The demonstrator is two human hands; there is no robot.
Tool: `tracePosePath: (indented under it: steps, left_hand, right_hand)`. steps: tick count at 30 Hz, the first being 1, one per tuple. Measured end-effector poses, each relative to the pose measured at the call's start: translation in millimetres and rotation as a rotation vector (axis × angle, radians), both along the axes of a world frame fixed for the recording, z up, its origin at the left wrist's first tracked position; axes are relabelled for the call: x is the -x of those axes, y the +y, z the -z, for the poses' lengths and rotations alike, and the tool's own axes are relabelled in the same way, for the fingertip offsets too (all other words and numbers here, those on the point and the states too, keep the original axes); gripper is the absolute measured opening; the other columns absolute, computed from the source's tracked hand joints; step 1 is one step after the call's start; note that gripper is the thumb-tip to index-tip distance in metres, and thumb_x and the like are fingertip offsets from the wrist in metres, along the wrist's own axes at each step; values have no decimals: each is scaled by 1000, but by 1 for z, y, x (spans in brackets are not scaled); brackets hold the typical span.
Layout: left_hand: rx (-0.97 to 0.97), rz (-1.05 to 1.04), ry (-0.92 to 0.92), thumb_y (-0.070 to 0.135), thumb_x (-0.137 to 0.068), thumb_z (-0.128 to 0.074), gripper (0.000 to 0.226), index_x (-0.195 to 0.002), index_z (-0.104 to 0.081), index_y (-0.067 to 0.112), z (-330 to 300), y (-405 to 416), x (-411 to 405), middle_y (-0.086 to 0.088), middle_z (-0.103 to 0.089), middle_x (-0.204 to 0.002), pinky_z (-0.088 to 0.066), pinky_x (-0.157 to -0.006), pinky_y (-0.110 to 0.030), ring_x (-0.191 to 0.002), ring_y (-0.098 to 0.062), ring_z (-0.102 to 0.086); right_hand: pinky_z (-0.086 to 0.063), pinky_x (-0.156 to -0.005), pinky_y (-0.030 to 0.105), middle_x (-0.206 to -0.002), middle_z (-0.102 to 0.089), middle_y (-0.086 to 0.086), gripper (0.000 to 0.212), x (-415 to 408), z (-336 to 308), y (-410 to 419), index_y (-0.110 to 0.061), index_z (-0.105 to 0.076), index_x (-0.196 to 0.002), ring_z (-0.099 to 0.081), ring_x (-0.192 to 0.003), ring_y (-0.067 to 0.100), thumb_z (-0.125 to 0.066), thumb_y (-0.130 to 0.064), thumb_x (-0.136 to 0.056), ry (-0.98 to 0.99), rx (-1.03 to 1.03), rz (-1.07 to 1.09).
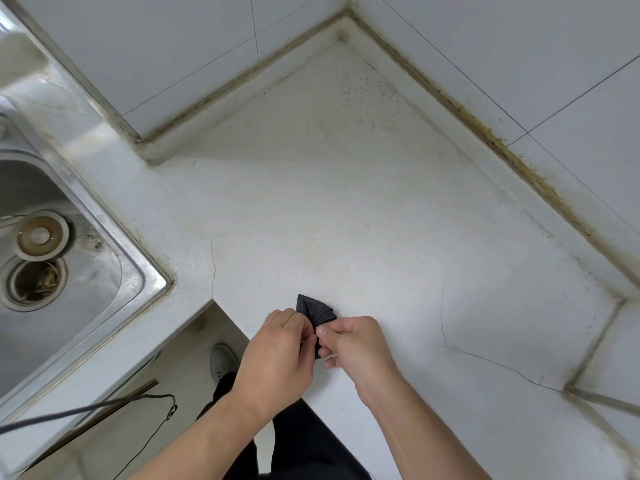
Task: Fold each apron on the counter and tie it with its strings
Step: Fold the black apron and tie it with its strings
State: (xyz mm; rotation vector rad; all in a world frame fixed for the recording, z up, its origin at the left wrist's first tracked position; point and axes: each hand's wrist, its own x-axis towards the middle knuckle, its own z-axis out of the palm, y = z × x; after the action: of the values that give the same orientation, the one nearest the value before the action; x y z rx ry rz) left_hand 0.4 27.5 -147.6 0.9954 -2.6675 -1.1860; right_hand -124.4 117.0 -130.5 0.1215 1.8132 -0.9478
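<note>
Two bare hands are working together over the near edge of the white, cracked stone counter point(346, 220), close to the notch where that edge steps back toward the sink. Between them is sitting a small black cloth apron bundle point(317, 310), already folded tight, only its far fan-shaped end showing beyond the fingers. The left hand point(277, 351) is curling round the bundle's near-left side, and the right hand point(356, 344) is pinching it from the right with thumb and forefinger; whether a string is passing between the fingertips is too hidden to tell.

Judging from this, the tying is under way, and the risks are plain. Slippery thin fabric is likely to spring open if either pinch is easing before a knot is cinched. Because the bundle is lying so near the counter's front edge, a loosened fold or a dropped string may be sliding off toward the floor, where a grey shoe point(221, 362) is standing.

Further left, a stainless steel sink point(104, 271) with an open drain is lying well apart, and a thin dark cable point(86, 407) is trailing below the counter edge. Nothing is blocking the hands.
</note>
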Motion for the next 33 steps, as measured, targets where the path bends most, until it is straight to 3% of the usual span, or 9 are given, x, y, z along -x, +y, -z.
tracePosePath:
  steps: [3,10,18,24,33]
  left_hand:
    - [-25,34,-5,19,-94,-63,11,-85,-58,24,2,-4,1,18,-52,-81,-41,-65,-16,-82,-7,-48]
    - [-17,136,-29,19,-96,-60,11,-85,-56,21,4,-13,-1,11,-53,-83,-47,-68,-26,-81,-9,-48]
    - [-17,244,-76,17,-93,-56,19,-83,-44,26,0,-23,0,14,-43,-81,-37,-66,-20,-79,-9,-41]
    - [-60,279,-119,17,-94,-54,16,-83,-45,24,-4,-34,-2,10,-48,-82,-45,-70,-28,-80,-11,-44]
    - [-179,179,-150,16,-96,-60,13,-85,-55,22,-4,-33,-2,10,-56,-86,-50,-74,-29,-82,-8,-53]
  right_hand:
    - [-58,-59,26,-75,-78,7,8,0,-2,1,-9,-79,-90,-72,-66,14,-72,-9,-94,91,-14,-37]
    - [-61,-63,27,-71,-77,2,13,-3,-3,1,-18,-79,-81,-74,-67,16,-75,-12,-92,218,-26,-135]
    - [-63,-72,34,-72,-76,-6,15,-2,-1,7,-22,-78,-79,-73,-69,11,-74,-14,-91,305,-19,-217]
    - [-60,-75,34,-74,-73,-8,16,-6,8,12,-24,-72,-79,-70,-73,9,-72,-17,-93,433,-56,-284]
    - [-62,-76,44,-80,-69,-5,18,-22,21,10,-30,-61,-80,-70,-79,17,-63,-18,-94,423,-68,-160]
